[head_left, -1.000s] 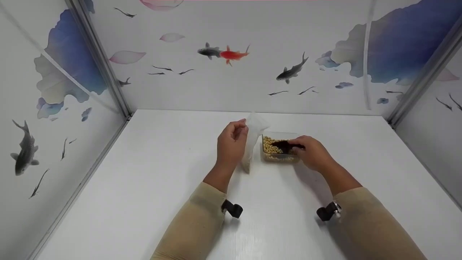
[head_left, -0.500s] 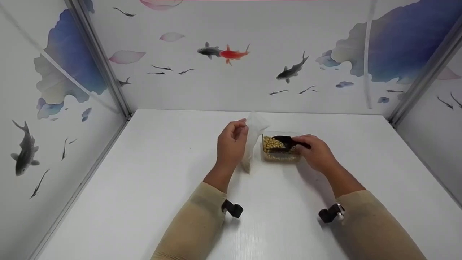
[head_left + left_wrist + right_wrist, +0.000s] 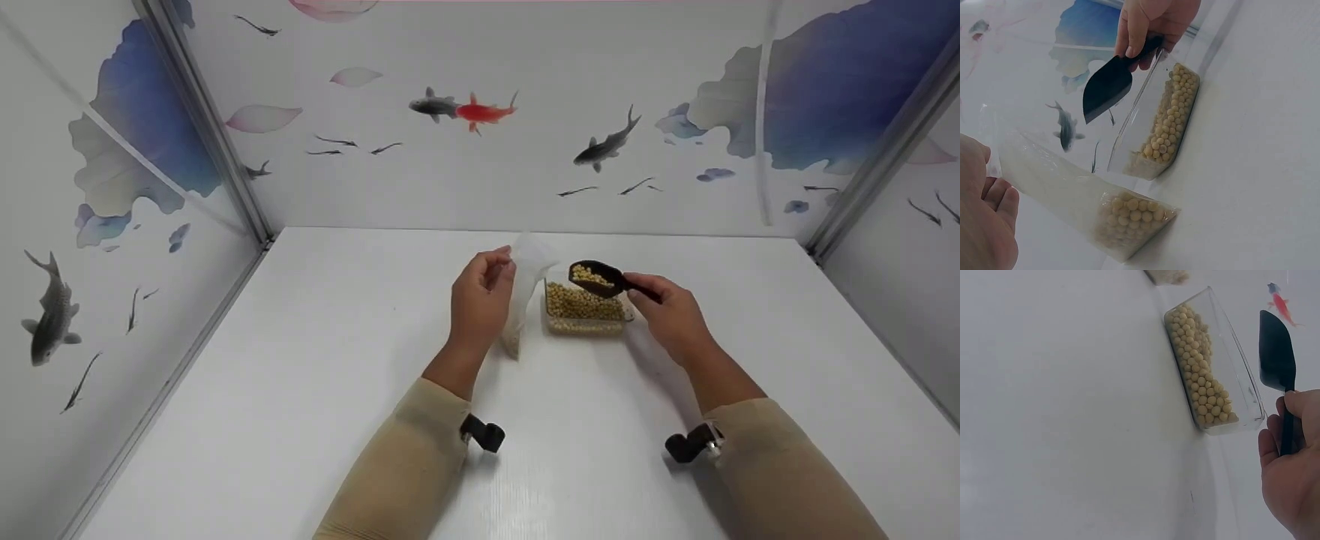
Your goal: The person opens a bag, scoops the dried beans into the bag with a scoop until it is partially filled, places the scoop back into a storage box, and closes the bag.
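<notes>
The left hand (image 3: 481,300) grips the upper side of a translucent plastic bag (image 3: 526,289), which hangs just beside it, on the side facing the right hand; below the left hand, the bag's lower end, filled with round yellow beans (image 3: 1134,216), appears to rest on the white tabletop (image 3: 300,375). The right hand (image 3: 667,319) grasps the handle of a black scoop (image 3: 613,285), whose bowl points toward the left hand and carries a small load of the same beans. Between the hands, nearer the right one and under the scoop, a clear rectangular container (image 3: 1230,365) partly full of beans stands on the tabletop, apart from the bag.
</notes>
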A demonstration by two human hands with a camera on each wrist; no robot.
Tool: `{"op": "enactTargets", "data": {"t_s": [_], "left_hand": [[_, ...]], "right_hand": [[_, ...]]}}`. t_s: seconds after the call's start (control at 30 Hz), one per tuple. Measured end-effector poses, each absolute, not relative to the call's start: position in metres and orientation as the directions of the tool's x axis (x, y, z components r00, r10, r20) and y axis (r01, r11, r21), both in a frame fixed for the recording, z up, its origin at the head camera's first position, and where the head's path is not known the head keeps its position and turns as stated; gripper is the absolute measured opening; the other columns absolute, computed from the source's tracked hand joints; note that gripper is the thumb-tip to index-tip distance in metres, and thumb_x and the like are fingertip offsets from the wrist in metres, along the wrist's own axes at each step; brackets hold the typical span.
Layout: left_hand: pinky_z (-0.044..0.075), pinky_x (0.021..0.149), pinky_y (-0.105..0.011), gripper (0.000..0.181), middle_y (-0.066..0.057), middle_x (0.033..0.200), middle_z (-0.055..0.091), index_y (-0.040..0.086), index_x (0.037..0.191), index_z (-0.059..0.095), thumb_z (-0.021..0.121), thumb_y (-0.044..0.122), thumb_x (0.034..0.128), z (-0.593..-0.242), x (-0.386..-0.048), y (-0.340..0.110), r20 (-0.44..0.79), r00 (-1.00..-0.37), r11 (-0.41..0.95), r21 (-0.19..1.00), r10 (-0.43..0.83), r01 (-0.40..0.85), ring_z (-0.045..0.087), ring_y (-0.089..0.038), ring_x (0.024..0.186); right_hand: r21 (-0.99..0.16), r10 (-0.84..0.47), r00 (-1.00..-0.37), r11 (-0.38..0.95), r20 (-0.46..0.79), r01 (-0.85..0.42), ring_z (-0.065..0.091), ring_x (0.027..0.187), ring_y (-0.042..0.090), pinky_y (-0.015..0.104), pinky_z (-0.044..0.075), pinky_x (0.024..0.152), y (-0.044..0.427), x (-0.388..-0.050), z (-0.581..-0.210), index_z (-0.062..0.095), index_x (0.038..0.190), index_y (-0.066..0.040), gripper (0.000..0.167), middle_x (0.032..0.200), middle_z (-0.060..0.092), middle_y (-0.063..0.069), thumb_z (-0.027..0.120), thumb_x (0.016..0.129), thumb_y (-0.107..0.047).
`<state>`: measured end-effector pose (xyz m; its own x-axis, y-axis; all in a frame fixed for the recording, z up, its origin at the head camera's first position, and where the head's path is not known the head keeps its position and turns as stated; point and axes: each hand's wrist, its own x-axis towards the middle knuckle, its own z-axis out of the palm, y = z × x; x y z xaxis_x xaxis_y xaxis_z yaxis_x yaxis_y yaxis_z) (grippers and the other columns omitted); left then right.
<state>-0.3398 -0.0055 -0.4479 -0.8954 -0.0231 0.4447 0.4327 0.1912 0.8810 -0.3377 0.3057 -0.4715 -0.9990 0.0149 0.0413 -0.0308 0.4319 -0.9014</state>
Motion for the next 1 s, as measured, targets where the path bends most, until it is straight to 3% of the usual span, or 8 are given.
{"op": "enactTargets", "data": {"t_s": [0.33,0.63,0.83,1.0], "left_hand": [[0.053,0.114,-0.025,0.023,-0.002,0.149,0.067,0.01,0.123,0.067,0.06,0.028,0.1117,-0.448,-0.34,-0.006,0.438,-0.899,0.184,0.885,-0.018,0.428,0.065,-0.014,0.137],[0.054,0.115,-0.027,0.026,-0.009,0.149,0.067,0.004,0.124,0.066,0.061,0.026,0.1113,-0.447,-0.339,-0.005,0.444,-0.896,0.166,0.885,-0.027,0.434,0.066,-0.016,0.137],[0.055,0.112,-0.026,0.021,0.001,0.145,0.069,0.01,0.123,0.068,0.062,0.026,0.1106,-0.446,-0.341,-0.004,0.43,-0.901,0.197,0.889,-0.051,0.413,0.067,-0.012,0.134],[0.056,0.11,-0.026,0.017,0.005,0.143,0.071,0.013,0.121,0.069,0.063,0.025,0.1097,-0.446,-0.341,-0.003,0.416,-0.907,0.218,0.893,-0.071,0.393,0.067,-0.01,0.132]], "right_hand": [[-0.914,0.049,-0.996,0.404,0.068,-0.043,0.054,0.142,0.024,0.009,0.05,0.095,0.3,-0.336,-0.462,0.06,0.152,-0.013,0.045,0.156,0.058,0.012,0.06,0.111,-0.031],[-0.891,0.066,-0.982,0.433,0.18,-0.134,0.056,0.141,0.025,0.009,0.048,0.097,0.283,-0.33,-0.432,0.062,0.151,-0.014,0.041,0.153,0.059,0.01,0.06,0.111,-0.027],[-0.834,0.037,-0.961,0.506,0.274,-0.219,0.059,0.138,0.026,0.007,0.048,0.096,0.27,-0.328,-0.409,0.066,0.146,-0.013,0.037,0.148,0.061,0.011,0.059,0.112,-0.024],[-0.738,-0.057,-0.948,0.614,0.313,-0.281,0.061,0.133,0.029,0.029,0.053,0.104,0.261,-0.328,-0.392,0.066,0.146,-0.011,0.036,0.146,0.061,0.012,0.058,0.112,-0.019]]}}
